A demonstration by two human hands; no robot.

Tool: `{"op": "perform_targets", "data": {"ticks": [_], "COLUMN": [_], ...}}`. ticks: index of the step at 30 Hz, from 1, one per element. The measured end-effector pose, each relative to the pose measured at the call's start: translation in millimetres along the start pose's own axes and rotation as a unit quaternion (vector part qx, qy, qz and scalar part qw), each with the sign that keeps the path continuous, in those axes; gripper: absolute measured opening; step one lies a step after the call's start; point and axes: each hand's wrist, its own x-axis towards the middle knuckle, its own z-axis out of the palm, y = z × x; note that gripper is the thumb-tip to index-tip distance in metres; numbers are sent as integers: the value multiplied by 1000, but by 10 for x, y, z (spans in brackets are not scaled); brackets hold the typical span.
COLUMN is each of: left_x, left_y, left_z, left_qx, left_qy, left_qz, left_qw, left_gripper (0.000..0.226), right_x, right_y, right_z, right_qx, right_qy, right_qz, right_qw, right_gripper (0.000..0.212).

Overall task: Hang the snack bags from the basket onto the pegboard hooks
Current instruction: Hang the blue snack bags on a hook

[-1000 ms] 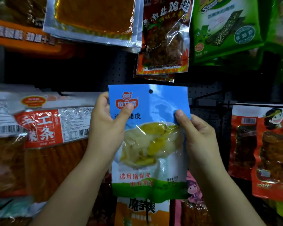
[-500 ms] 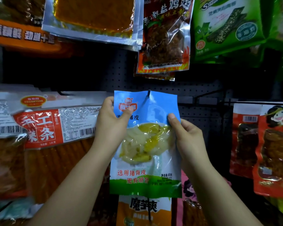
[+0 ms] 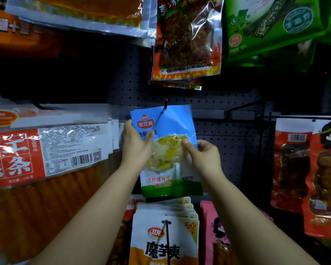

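Fingers of my left hand curl around the left edge of the blue snack bag, with the thumb pressed flat on its front. Over on the right, my right hand pinches the bag's right edge, thumb on the front and the other fingers tucked behind where I cannot see them.

Now from big to small. The dark pegboard fills the far wall, dotted with little holes. On the left hangs a big orange pack with a red label. Up high are a red bag with a clear window and a green bag. On the right hang red bags with a cartoon face. Just under my bag sits a row of white and orange bags on their own hook.

My blue bag is in the middle, between both hands. The thin metal hook pokes out through the hole at its top, so I think the bag is already on. What is left for this one is to slide it back and let go. The basket is not in view, so I cannot tell how many bags are still waiting.
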Motion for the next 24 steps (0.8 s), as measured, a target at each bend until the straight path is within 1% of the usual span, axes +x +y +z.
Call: {"op": "perform_targets", "data": {"ticks": [2,4,6,10,11,13,14,16,17,18,20,24], "left_x": [-17,-40,-40,-19,-13,-3,-1,-2,-2,-1,7,32], "left_y": [-121,-240,-320,-412,-435,-485,-516,-558,-568,-576,-585,-615], "left_z": [41,72,94,138,149,168,174,184,193,202,224,290], "left_qx": [-6,17,33,37,43,55,58,57,59,64,84,107], "left_qy": [-39,-55,-61,-64,-67,-82,-90,-103,-107,-107,-99,-98], "left_qz": [-30,-60,-72,-103,-110,-126,-131,-136,-133,-128,-120,-127], "left_qw": [999,996,995,992,991,987,986,984,984,984,984,981], "left_gripper": [66,77,80,86,86,86,86,83,81,78,73,64], "right_x": [127,244,357,473,467,426,397,337,320,311,342,452], "right_y": [79,161,237,338,363,434,477,555,584,599,617,585], "right_z": [68,134,193,316,340,362,358,340,332,324,329,378], "right_qx": [-11,-34,-57,-110,-124,-147,-140,-65,-35,-23,-40,-46], "right_qy": [10,20,28,43,47,61,55,14,-8,-22,-27,-9], "right_qz": [0,1,5,38,34,4,-10,-9,-2,2,3,32], "right_qw": [1000,999,998,992,991,987,989,998,999,999,999,998], "right_gripper": [32,33,36,48,47,37,40,54,56,52,41,38]}}
